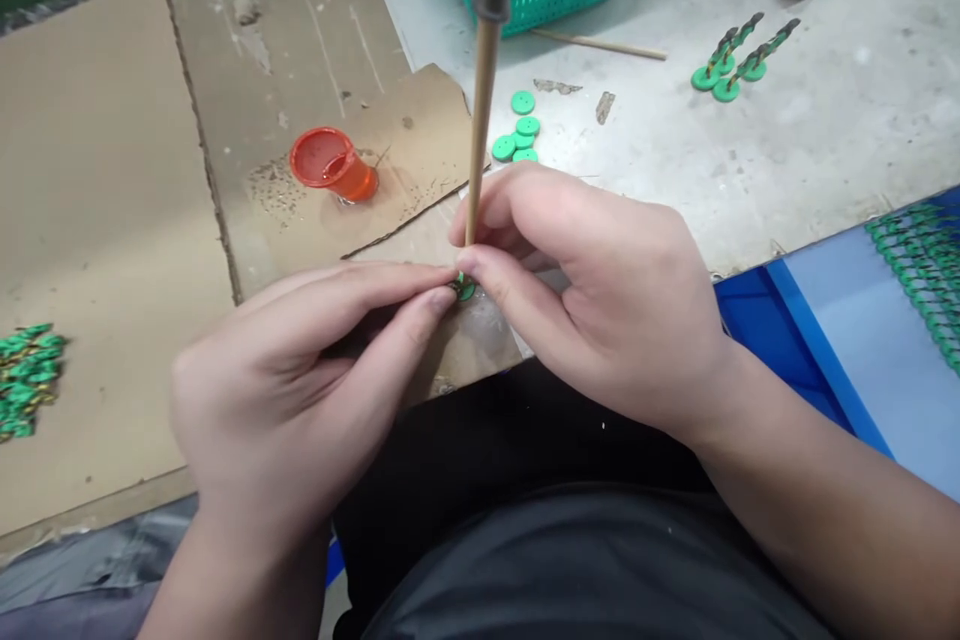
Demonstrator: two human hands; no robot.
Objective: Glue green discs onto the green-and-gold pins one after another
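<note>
Leftmost, a heap of green-and-gold beaded pieces [26,380] lies on cardboard sheeting [97,220]; an orange-red cup [332,164] sits tipped nearby. The left hand [277,390], half-curled, pinches a small green piece [465,289] at the fingertips. The right hand [592,300], likewise nearly closed, grips an upright wooden stick [481,140] whose lower end meets that piece. Green buttons [517,127] lie beyond; a blue tray [817,340] sits far right.
</note>
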